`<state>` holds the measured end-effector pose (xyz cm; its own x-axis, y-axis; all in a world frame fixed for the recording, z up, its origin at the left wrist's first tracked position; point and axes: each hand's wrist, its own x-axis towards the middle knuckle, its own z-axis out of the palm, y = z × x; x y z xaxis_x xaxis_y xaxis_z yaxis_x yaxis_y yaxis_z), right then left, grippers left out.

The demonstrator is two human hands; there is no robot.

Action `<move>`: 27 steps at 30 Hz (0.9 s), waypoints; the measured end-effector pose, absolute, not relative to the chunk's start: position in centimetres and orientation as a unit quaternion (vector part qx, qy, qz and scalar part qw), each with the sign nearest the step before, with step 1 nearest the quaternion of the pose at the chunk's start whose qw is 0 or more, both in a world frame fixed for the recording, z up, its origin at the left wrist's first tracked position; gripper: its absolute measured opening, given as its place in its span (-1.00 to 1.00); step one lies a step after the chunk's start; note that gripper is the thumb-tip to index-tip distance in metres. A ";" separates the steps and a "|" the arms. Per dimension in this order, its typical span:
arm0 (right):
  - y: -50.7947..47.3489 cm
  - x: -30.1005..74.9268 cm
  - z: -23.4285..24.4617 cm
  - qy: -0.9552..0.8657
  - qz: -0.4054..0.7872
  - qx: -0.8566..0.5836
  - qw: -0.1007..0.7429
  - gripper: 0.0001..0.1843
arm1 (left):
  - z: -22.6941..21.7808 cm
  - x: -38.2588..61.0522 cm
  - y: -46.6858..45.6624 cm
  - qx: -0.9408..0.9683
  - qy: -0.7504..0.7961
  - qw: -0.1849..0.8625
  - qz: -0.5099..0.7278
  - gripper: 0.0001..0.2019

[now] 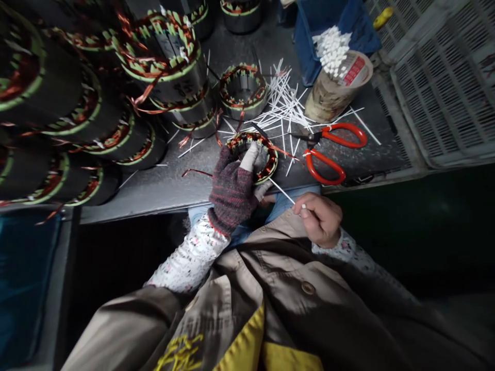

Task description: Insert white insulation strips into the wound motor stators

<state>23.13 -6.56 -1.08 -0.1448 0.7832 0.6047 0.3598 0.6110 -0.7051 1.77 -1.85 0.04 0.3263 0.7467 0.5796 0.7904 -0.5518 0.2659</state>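
Note:
My left hand (234,193), in a dark knitted glove with light wrapping on some fingers, grips a small motor stator (274,164) near the bench's front edge. One wrapped finger lies over the stator's opening, and the thumb presses its near side. Copper windings and a pale green edge ring the stator. Between the bare fingertips of my right hand (320,219) is a thin white stick (283,192), whose far end meets the stator's near right rim. Just right of the stator lie red-handled scissors (323,149), blades pointing left.
Stacked wound stators (170,67) crowd the left, with another single stator (243,93) behind the held one. Loose white sticks (284,100) are scattered behind it. A cardboard tube (328,95) holding white sticks leans by a blue bin (328,15). Pale slatted crates (448,93) stand right.

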 end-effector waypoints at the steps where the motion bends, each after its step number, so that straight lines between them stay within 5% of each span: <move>1: -6.4 22.9 -1.0 -0.728 0.204 -0.394 0.522 -0.77 | 0.1 1.8 -1.8 -0.814 -0.470 0.035 -0.340 -0.28; 5: -4.5 21.1 -0.6 -0.710 0.243 -0.414 0.515 -0.79 | -0.1 1.7 -1.7 -0.811 -0.434 0.007 -0.392 -0.31; 11: -2.3 19.4 -0.1 -0.661 0.345 -0.420 0.517 -0.74 | -0.7 1.8 -1.9 -0.719 -0.420 -0.241 -0.499 -0.55; 15: -2.6 19.9 0.3 -0.659 0.375 -0.395 0.518 -0.72 | -0.5 1.8 -1.7 -0.745 -0.415 -0.159 -0.497 -0.88; 27: -1.6 20.4 0.4 -0.685 0.367 -0.382 0.500 -0.68 | 0.5 1.8 -1.7 -0.755 -0.426 -0.137 -0.479 -0.92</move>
<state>20.41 -1.64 0.41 -0.2077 0.8908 0.4042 0.1568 0.4382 -0.8851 1.82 -1.71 0.46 0.1787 0.7748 0.6065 0.5130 -0.5993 0.6145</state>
